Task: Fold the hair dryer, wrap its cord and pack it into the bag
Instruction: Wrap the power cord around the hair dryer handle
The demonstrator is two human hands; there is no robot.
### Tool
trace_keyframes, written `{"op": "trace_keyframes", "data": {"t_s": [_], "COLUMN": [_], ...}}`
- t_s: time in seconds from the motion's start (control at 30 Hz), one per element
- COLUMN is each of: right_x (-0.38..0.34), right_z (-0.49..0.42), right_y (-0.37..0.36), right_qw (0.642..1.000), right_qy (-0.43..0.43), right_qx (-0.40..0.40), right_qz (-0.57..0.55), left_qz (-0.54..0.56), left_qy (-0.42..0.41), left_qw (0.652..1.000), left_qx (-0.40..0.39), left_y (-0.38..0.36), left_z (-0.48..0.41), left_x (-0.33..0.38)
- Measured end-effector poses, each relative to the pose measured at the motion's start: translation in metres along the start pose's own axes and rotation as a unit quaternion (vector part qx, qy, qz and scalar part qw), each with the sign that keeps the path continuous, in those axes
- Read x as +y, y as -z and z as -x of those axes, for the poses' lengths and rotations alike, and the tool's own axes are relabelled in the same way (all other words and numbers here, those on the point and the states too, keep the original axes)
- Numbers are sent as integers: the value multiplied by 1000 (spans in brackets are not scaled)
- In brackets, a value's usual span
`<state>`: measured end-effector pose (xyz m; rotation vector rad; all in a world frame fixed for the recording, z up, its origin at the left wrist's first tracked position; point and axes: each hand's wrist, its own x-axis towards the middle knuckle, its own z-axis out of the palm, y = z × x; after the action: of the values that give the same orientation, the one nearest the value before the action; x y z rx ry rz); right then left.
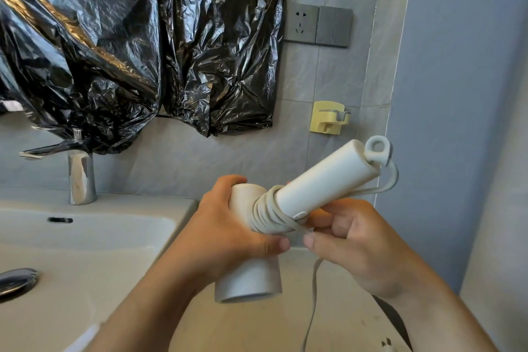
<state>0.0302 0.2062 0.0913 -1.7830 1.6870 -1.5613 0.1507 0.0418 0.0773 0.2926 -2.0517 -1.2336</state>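
Head view: the hair dryer [285,208] is held above the worktop [328,308], cord [267,213] mid-wrap around its handle. Left hand [228,226] grips the barrel; right hand [351,240] pinches the cord. Next: winding the hanging slack. No bag visible.

We see our left hand [228,226] and right hand [354,240] bare, no rings or watch that we can make out, forearms uncovered, short trimmed nails, no sleeves in view

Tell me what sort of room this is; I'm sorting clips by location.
Most likely a bathroom: a white sink with a chrome faucet, grey tiled wall, and a wall socket beside it.
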Motion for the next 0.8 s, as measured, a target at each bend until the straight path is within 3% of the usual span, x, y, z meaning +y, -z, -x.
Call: {"op": "trace_keyframes", "data": {"t_s": [0.13, 0.2, 0.23, 0.27, 0.3, 0.37, 0.53, 0.8], "right_x": [-13, -9, 3, 7, -1, 4, -4, -2], "right_z": [9, 4, 2, 9, 12, 1, 3, -2], "right_y": [9, 2, 4, 5, 2, 10, 10, -2], "right_qw": [996, 986, 971, 932, 880, 906, 933, 937], "right_qy": [-68, -145, -193, -269, -354, -245, -192, -186], "right_qx": [-47, -38, -17, -39, -9, -36, 28, 149], "right_qz": [-29, 76, 143, 239, 317, 344, 304, 255], "left_qz": [28, 13, -15, -64, -131, -261, -468, -464], "left_qy": [10, 1, -7, -18, -30, -60, -92, -89], "left_qw": [998, 996, 995, 993, 986, 961, 878, 874], "left_qx": [-50, -85, -98, -102, -97, -77, -29, 115], "left_y": [1, 5, 6, 8, 9, 10, 6, -10], "left_z": [1, 3, 4, 5, 7, 8, 5, 2], "left_x": [-2, -3, -3, -2, -1, 2, 0, -14]}}
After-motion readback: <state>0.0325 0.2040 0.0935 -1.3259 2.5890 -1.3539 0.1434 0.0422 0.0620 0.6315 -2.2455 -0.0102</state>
